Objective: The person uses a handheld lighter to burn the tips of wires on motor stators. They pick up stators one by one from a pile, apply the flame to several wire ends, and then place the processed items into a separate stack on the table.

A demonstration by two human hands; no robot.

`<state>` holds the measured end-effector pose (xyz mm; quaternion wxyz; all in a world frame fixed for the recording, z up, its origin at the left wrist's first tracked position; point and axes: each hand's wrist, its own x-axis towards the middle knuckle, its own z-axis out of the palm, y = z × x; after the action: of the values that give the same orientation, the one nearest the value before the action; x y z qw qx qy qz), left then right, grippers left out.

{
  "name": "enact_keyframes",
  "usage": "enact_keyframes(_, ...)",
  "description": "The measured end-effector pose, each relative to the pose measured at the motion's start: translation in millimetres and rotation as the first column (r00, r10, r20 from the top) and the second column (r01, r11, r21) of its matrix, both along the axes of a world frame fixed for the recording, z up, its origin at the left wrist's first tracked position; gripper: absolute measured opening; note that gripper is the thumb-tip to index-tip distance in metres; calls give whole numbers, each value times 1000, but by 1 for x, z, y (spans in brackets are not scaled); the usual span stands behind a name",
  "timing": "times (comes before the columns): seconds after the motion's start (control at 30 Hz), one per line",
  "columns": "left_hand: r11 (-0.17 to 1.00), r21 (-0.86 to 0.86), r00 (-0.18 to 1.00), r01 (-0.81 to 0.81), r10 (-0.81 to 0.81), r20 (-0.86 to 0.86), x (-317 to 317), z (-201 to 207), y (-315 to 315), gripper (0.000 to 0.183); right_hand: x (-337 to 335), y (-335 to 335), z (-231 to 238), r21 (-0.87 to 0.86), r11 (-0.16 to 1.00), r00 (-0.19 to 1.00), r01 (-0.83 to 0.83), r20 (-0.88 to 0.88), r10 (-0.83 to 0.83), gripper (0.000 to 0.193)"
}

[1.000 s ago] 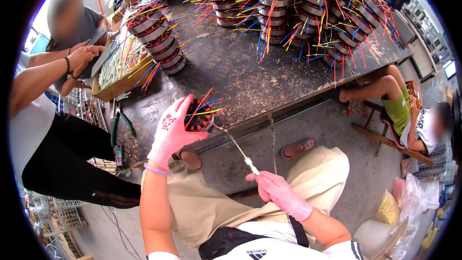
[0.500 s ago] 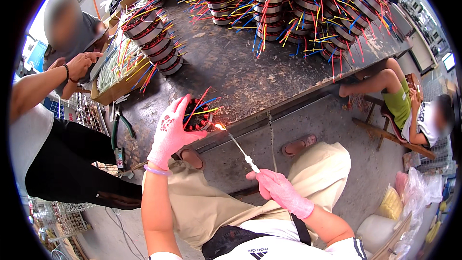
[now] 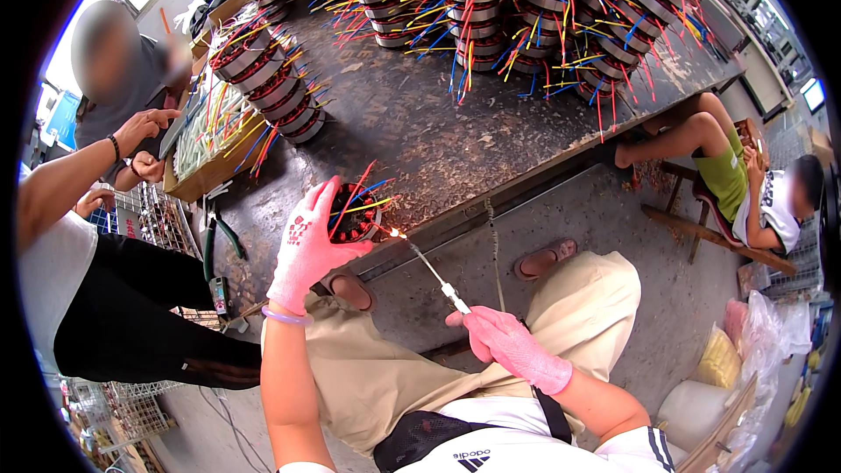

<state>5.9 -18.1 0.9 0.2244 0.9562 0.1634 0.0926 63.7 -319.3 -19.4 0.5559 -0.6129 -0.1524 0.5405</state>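
My left hand (image 3: 307,250), in a pink glove, grips a motor stator (image 3: 357,226) by its left side at the table's front edge. The stator has dark windings, and red, blue and yellow lead wires stick out of it. In my right hand (image 3: 515,349), also gloved in pink, is a slim gas torch (image 3: 427,266) with a white section and a thin metal tube. A small orange flame burns at its tip, close to the stator's right edge, where a thin wire end glows. The right fingers wrap the torch's rear, so its grip is partly hidden.
Stacked stators (image 3: 473,9) with coloured leads stand along the table's (image 3: 385,114) back; another stack (image 3: 267,79) leans at left. Beside it is a carton of pale sleeves (image 3: 206,144). Green-handled pliers (image 3: 219,232) lie nearer. One person stands left, another behind; someone sits on a chair at right.
The view has shifted slightly. My hands keep nearly the same pose, with the flame still at the stator's right edge. At left, the people's hands have moved a little apart.
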Motion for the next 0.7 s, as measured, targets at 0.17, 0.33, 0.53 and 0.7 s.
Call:
enact_keyframes(0.17, 1000, 1, 1000, 4, -4, -4, 1, -1, 1, 95, 0, -1, -3, -8, 1000, 1000, 1, -7, -1, 35)
enact_keyframes(0.33, 1000, 5, 1000, 1, -1, -6, 0, -1, 1, 95, 0, 0, -2, 4, 1000, 1000, -5, -6, 5, 34)
enact_keyframes(0.53, 1000, 10, 1000, 6, -6, 0, 0, -2, 1, 95, -2, -1, -5, 5, 1000, 998, 27, -49, -27, 32)
enact_keyframes(0.7, 1000, 3, 1000, 15, -15, 6, 0, -2, 2, 96, -3, -1, -5, 19, 999, 999, 38, -13, -37, 30)
